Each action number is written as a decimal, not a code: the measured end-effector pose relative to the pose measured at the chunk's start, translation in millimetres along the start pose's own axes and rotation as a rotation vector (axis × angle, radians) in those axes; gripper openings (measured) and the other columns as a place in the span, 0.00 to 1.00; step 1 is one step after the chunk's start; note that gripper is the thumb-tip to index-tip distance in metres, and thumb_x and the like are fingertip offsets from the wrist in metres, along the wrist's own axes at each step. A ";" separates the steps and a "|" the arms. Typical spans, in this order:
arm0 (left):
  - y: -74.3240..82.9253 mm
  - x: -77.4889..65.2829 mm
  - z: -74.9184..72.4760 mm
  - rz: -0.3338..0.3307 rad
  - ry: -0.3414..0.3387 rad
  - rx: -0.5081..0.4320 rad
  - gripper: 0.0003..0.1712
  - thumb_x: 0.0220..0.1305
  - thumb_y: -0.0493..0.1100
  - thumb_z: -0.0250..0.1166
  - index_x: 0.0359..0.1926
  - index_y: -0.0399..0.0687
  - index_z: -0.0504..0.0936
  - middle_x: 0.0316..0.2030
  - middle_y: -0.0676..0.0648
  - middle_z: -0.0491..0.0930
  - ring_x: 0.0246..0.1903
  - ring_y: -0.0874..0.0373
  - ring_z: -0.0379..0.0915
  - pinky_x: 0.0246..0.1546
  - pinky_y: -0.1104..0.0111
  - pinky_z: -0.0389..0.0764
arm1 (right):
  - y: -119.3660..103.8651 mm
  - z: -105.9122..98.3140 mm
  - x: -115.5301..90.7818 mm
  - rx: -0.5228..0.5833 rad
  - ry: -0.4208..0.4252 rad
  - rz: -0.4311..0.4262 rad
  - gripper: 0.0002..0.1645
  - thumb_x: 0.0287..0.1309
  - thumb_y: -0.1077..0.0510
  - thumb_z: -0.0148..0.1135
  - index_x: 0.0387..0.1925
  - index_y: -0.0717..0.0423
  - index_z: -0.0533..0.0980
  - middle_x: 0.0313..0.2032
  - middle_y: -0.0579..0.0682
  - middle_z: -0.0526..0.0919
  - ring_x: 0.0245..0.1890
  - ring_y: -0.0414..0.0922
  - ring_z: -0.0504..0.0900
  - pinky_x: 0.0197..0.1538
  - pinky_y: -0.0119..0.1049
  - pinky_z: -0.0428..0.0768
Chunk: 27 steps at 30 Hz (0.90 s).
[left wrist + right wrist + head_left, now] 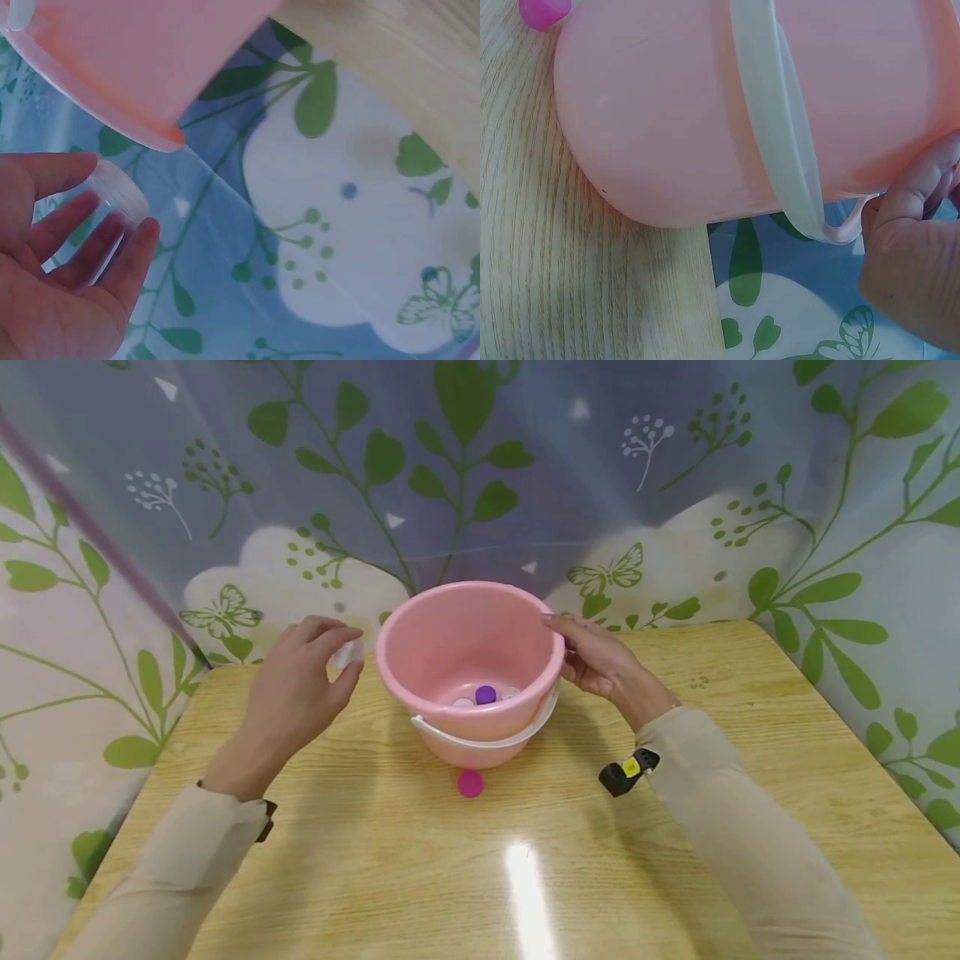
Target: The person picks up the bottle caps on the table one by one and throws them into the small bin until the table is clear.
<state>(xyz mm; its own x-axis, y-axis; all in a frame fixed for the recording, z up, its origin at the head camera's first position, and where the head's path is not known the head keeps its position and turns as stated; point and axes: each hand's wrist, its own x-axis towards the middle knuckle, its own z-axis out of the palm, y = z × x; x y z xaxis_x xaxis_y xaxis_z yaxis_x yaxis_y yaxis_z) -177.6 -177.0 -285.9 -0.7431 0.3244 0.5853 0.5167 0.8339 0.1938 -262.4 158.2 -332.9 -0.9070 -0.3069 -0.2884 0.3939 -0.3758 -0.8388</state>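
Note:
A pink bucket (pixel 480 735) with a white handle (pixel 487 743) stands tilted toward me on the table. My right hand (pixel 600 664) holds its right rim, thumb over the edge and fingers against the outer wall. Left of the bucket, my left hand (pixel 300 685) pinches a clear plastic cap (pixel 120 193) between thumb and fingertips, beside the rim and apart from it. Inside the bucket lie a purple cap (pixel 486 695) and a few pale, clear caps (pixel 511 692), partly hidden by the near rim. A magenta cap (pixel 470 783) sits on the table just in front of the bucket.
The wooden table (pixel 330 877) backs onto a leaf-patterned wall covering (pixel 480 527), close behind the bucket. More patterned covering rises at both sides. Black camera straps (pixel 630 771) are on both wrists.

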 end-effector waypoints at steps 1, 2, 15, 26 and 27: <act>2.1 3.9 1.2 0.010 0.007 -0.002 0.15 0.58 0.34 0.67 0.47 0.34 0.81 0.44 0.38 0.77 0.43 0.41 0.72 0.42 0.51 0.76 | -0.1 0.1 -0.2 0.002 -0.002 0.001 0.14 0.65 0.52 0.60 0.43 0.57 0.68 0.33 0.49 0.73 0.23 0.39 0.78 0.23 0.24 0.80; 4.4 7.8 2.5 0.020 0.010 -0.007 0.15 0.57 0.35 0.67 0.47 0.34 0.81 0.44 0.38 0.77 0.43 0.41 0.72 0.42 0.51 0.76 | -0.2 0.1 -0.2 0.007 -0.005 0.003 0.14 0.65 0.53 0.60 0.43 0.57 0.68 0.33 0.49 0.72 0.23 0.39 0.78 0.24 0.24 0.80; 31.7 46.8 30.0 0.143 -0.076 -0.115 0.14 0.58 0.33 0.65 0.46 0.33 0.82 0.43 0.39 0.77 0.43 0.43 0.71 0.48 0.55 0.74 | 2.9 -0.4 1.8 0.013 0.009 -0.014 0.12 0.66 0.54 0.59 0.41 0.57 0.68 0.33 0.49 0.71 0.23 0.39 0.77 0.23 0.24 0.80; 50.2 64.8 61.8 0.230 -0.199 -0.111 0.13 0.60 0.36 0.62 0.46 0.37 0.82 0.44 0.42 0.79 0.50 0.48 0.71 0.58 0.60 0.68 | 2.2 0.0 -0.6 0.012 0.001 -0.007 0.12 0.65 0.54 0.59 0.41 0.56 0.68 0.32 0.49 0.72 0.22 0.39 0.77 0.23 0.24 0.80; 51.7 65.4 64.3 0.232 -0.205 -0.116 0.13 0.60 0.36 0.62 0.46 0.37 0.82 0.44 0.42 0.79 0.49 0.48 0.71 0.58 0.61 0.68 | 2.2 -0.2 -0.8 0.011 0.000 -0.009 0.12 0.65 0.54 0.59 0.41 0.56 0.68 0.32 0.49 0.72 0.22 0.39 0.77 0.22 0.24 0.80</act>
<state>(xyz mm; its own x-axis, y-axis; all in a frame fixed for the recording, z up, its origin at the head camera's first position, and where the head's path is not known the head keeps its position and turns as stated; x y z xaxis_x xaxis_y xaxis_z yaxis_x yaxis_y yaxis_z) -226.9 -83.9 -288.2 -0.6638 0.5930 0.4558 0.7186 0.6746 0.1689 -260.8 157.8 -334.6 -0.9104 -0.3033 -0.2813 0.3877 -0.3882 -0.8361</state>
